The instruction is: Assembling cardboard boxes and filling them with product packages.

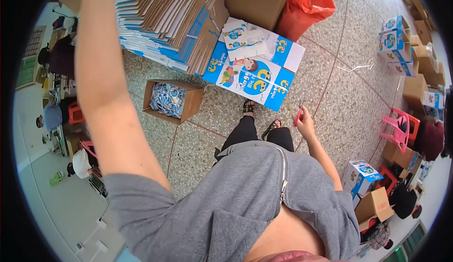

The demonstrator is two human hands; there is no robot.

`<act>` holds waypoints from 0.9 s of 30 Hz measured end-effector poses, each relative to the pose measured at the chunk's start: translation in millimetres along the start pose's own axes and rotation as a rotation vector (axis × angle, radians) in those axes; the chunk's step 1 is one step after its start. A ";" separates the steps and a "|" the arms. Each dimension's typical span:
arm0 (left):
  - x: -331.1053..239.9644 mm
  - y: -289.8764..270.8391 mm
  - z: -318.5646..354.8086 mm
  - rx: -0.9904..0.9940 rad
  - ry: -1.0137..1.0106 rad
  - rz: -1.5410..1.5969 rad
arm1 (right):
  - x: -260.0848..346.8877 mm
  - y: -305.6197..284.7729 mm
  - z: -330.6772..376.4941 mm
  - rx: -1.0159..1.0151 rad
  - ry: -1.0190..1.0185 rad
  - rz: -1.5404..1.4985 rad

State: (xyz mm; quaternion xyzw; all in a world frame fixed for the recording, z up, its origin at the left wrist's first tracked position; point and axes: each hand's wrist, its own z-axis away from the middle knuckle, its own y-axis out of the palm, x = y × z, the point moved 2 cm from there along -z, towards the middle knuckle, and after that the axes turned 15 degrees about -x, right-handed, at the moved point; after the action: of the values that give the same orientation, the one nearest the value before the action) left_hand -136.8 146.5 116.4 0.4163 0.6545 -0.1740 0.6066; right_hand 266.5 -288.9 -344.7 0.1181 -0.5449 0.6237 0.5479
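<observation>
Right hand: right of the frame's centre, the hand [306, 124] is closed around a slim red tool [298, 116]; its exact kind is too small to tell.
Left arm: the bare forearm [104, 64] reaches up the left side of the frame; its hand runs out past the top edge, so I cannot tell whether it is open, closed or gripping.
Cardboard stack: at upper left to top centre, just right of that forearm, a tall leaning pile of folded blue-and-white cardboard [172, 24].
Flat carton: at upper centre, a blue-and-white printed carton [247, 80] beside the pile, with small white-and-blue packs [243, 39] lying on it.
Packet box: left of centre, an open brown box [192, 102] holding many small blue-and-white packets [167, 99].
Top edge: a big brown box [257, 0] next to a red plastic bag [304, 9].
Floor: speckled floor [349, 97] with loose white strips [358, 67] at upper right.
Right side: printed boxes [395, 40] at upper right, a pink chair [397, 130] below them.
Clothes: a grey zipped top [212, 182], dark trousers [243, 132] and sandals [248, 105].
</observation>
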 end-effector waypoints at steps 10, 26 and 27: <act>285.4 -105.0 199.9 0.194 -0.393 -0.259 | -5.4 21.0 -55.0 0.190 -0.193 0.305; 766.1 -236.1 312.5 0.035 -0.541 -1.170 | -75.8 137.1 -317.3 0.250 -0.390 0.244; 780.6 -243.1 303.5 0.112 -0.551 -1.239 | -67.0 168.7 -340.6 0.261 -0.286 0.173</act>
State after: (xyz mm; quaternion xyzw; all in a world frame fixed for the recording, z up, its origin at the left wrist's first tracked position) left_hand -59.1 40.5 -745.7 -0.0642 0.5836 -0.6226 0.5173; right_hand 307.5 -17.7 -616.3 0.2282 -0.5398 0.7104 0.3896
